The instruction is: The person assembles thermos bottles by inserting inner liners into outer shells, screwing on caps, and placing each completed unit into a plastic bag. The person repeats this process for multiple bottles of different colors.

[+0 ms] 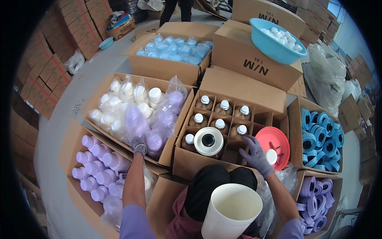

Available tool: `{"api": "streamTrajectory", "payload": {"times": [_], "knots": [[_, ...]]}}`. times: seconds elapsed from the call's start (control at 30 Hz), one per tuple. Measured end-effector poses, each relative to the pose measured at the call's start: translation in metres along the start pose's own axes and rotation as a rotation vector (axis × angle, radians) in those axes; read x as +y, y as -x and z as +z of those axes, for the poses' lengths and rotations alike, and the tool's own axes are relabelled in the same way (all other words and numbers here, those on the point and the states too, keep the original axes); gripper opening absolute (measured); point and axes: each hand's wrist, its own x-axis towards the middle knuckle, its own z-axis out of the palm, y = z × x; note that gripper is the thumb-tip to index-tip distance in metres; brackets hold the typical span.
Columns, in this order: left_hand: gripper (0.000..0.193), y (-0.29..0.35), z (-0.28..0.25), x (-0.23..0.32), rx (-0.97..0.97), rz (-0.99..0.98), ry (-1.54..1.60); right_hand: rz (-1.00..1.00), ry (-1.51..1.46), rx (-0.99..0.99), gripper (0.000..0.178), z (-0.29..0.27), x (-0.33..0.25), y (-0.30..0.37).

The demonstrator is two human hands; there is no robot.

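My left hand (139, 145), in a grey glove, is closed on a purple cup in a clear bag (135, 121), which is smeared by motion. Beneath it is a carton (92, 121) of bagged white cups (115, 103) and purple cups. With fingers spread, my gloved right hand (256, 155) is at the near right of a divided carton (199, 158) holding several bottles with silver-white caps (219, 124). A white round piece with a black centre (209, 142) rests on the dividers. Beside the right hand lies a red basin (278, 145) with a white cap (271, 156).
A white bucket (232, 207) stands before my lap. Cartons of purple bottle-shaped pieces (95, 167), blue bagged cups (175, 49), blue rings (322, 139) and purple rings (316, 203) surround me. A blue basin (258, 38) of white caps sits on a carton; a person (175, 12) stands beyond.
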Motion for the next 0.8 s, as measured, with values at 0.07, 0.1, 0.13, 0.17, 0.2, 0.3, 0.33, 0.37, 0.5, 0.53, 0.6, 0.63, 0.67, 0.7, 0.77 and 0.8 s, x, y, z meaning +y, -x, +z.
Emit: {"api": "streamTrajectory", "payload": {"times": [0.07, 0.1, 0.13, 0.17, 0.2, 0.3, 0.33, 0.37, 0.5, 0.53, 0.6, 0.63, 0.67, 0.7, 0.77, 0.8], "knots": [[0.052, -0.004, 0.004, -0.019, -0.054, -0.044, 0.046, 0.039, -0.059, -0.031, 0.052, 0.019, 0.011, -0.025], [0.051, -0.006, 0.006, -0.024, -0.084, -0.057, 0.074, 0.061, -0.062, -0.025, 0.052, 0.028, 0.022, -0.039], [0.051, -0.01, 0.003, -0.031, -0.114, -0.083, 0.101, 0.079, -0.069, -0.023, 0.052, 0.04, 0.032, -0.05], [0.051, -0.014, 0.004, -0.035, -0.144, -0.103, 0.131, 0.128, 0.076, -0.005, 0.052, 0.052, 0.044, -0.059], [0.051, -0.018, 0.004, -0.036, -0.167, -0.108, 0.157, 0.171, 0.219, 0.021, 0.052, 0.065, 0.057, -0.072], [0.051, -0.024, 0.004, -0.041, -0.201, -0.107, 0.261, 0.366, 0.409, -0.18, 0.051, 0.101, 0.096, -0.102], [0.051, -0.021, -0.004, -0.052, -0.2, -0.115, 0.314, 0.398, 0.477, -0.296, 0.048, 0.113, 0.096, -0.108], [0.052, -0.016, -0.004, -0.05, -0.215, -0.1, 0.384, 0.416, 0.514, -0.361, 0.053, 0.114, 0.1, -0.11], [0.053, 0.036, -0.003, -0.046, -0.134, 0.151, 0.778, 0.32, 0.474, -0.338, 0.051, 0.088, 0.103, -0.106], [0.05, 0.065, 0.002, -0.017, -0.033, 0.264, 0.748, 0.311, 0.471, -0.343, 0.05, 0.075, 0.102, -0.102], [0.045, 0.135, 0.007, 0.051, 0.192, 0.483, 0.672, 0.233, 0.514, -0.265, 0.046, 0.041, 0.089, -0.105], [0.044, 0.156, 0.011, 0.069, 0.012, 0.47, 0.755, 0.183, 0.532, -0.234, 0.044, 0.023, 0.075, -0.107], [0.043, 0.174, 0.014, 0.079, -0.161, 0.449, 0.831, 0.073, 0.452, -0.124, 0.045, 0.003, 0.052, -0.106], [0.041, 0.19, 0.02, 0.095, -0.348, 0.435, 0.908, -0.009, 0.466, -0.054, 0.044, -0.02, 0.03, -0.102], [0.046, 0.234, 0.031, 0.15, -0.722, 0.287, 1.012, -0.206, 0.502, 0.103, 0.042, -0.068, -0.012, -0.085], [0.051, 0.221, 0.049, 0.144, -1.086, 0.21, 1.272, -0.284, 0.432, 0.175, 0.041, -0.09, -0.044, -0.075]]}}
